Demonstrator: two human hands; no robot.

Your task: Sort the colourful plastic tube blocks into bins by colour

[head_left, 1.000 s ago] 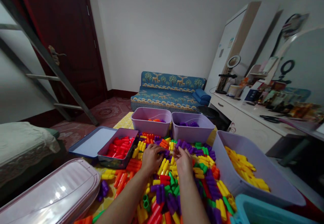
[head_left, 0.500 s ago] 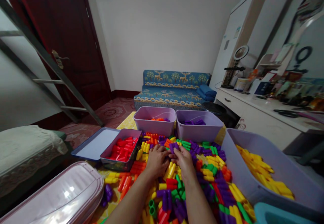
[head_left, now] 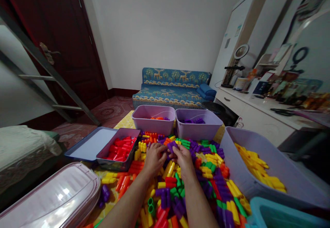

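Note:
In the middle of the table, my right hand (head_left: 183, 157) is closed on a purple plastic tube block (head_left: 172, 147), held between thumb and fingers above the pile. My left hand (head_left: 155, 157) is just to its left, palm down over the blocks, fingers bent and a little apart; I see nothing held in it. Under and around both hands lie loose tube blocks in red, yellow, green, purple and orange. Nearest below are a yellow block (head_left: 170, 169), green blocks (head_left: 178, 180) and a purple block (head_left: 165, 198).
A tin (head_left: 117, 166) of red blocks has its lid (head_left: 90, 143) folded open. Two lilac bins (head_left: 152, 125) (head_left: 198, 131) stand at the back. A larger bin (head_left: 229, 159) holds yellow blocks. A teal container (head_left: 260, 207) and a pink lid (head_left: 59, 193) flank the near corners.
The view has shifted slightly, so the scene sits a little further left and up. The purple block stays in my right hand, and my left hand remains beside it.

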